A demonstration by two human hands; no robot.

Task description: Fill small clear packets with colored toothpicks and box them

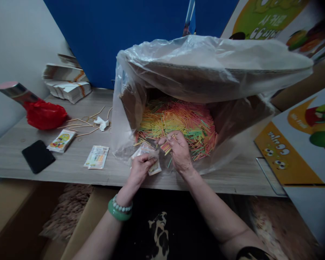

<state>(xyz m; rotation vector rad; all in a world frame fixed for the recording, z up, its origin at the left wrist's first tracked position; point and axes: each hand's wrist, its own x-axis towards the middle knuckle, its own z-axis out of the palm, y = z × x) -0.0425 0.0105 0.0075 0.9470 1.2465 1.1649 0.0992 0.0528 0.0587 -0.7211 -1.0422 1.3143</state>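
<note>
My left hand (143, 166), with a green bangle and a beaded bracelet at its wrist, pinches a small clear packet (155, 168) near the table's front edge. Just right of it, my right hand (181, 153) is closed around a small bunch of thin coloured sticks (166, 148), mostly yellow and pink. Both hands are at the mouth of a cardboard box lined with a clear plastic bag (124, 119). Inside lies a large heap of thin sticks (176, 115) in pink, yellow, orange and green. Whether the packet has sticks inside is hard to tell.
Left on the table (78, 169) lie a flat packet (96, 157), a black phone (38, 156), a printed card pack (61, 141), rubber bands and a crumpled tissue (102, 123). Behind them are a red bag (46, 115) and bundled card stacks (67, 88). Printed cartons (284, 155) stand right.
</note>
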